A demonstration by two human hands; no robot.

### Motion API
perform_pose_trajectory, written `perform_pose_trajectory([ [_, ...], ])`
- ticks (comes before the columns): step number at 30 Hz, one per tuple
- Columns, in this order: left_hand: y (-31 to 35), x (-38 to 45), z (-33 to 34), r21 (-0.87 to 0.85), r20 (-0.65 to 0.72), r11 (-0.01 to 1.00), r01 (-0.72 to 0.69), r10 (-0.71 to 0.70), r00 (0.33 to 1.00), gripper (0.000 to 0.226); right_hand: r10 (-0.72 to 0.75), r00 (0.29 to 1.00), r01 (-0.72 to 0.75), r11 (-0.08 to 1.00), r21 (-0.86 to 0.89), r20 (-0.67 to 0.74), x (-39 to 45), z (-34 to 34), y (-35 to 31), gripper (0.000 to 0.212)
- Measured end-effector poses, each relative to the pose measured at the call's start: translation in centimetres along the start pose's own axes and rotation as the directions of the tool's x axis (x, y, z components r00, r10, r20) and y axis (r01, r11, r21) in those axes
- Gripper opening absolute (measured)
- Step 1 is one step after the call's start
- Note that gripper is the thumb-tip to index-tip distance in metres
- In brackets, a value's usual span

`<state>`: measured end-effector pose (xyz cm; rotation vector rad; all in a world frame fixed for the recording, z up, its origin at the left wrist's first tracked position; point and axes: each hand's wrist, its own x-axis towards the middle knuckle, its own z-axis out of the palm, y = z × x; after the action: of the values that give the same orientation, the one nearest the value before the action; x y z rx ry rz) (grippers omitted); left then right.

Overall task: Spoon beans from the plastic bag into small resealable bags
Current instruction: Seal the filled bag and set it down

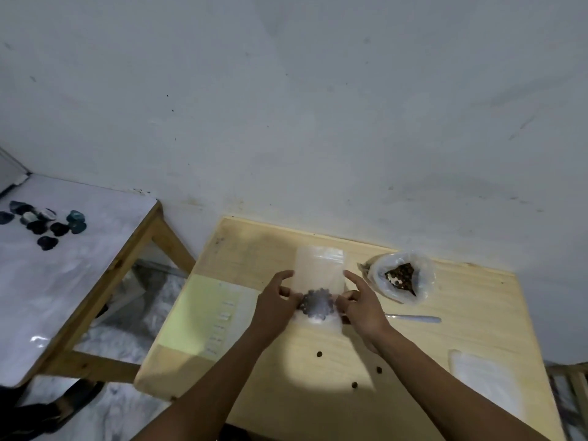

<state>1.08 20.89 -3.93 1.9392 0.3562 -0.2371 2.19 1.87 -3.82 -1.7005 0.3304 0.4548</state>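
Pale wood table [413, 393] first: your plastic bag [401, 276] of beans stands open beside the small bag [319, 281], ready for scooping. Your left hand [276, 305] and right hand [362, 308] pinch that small bag's sides, steadying its beans [318, 303]. Right of it, the spoon [413, 318] lies idle.

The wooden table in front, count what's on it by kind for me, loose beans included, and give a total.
Small bags: 2, one held upright with beans, one lying flat
Big bean bag: 1
Spoon: 1
Loose beans: 3
Yellow sheet: 1
Total: 8
Left hand and right hand pinch the upright bag.
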Motion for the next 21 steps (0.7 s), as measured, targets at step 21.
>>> perform_pose_trajectory([
  [21,-7.3,-3.4,-1.4,0.595,0.168,0.799,0.088,-0.231,0.959,0.067,0.006,0.985,0.147,0.509,-0.848,0.175,-2.1,5.0,5.8,0.045],
])
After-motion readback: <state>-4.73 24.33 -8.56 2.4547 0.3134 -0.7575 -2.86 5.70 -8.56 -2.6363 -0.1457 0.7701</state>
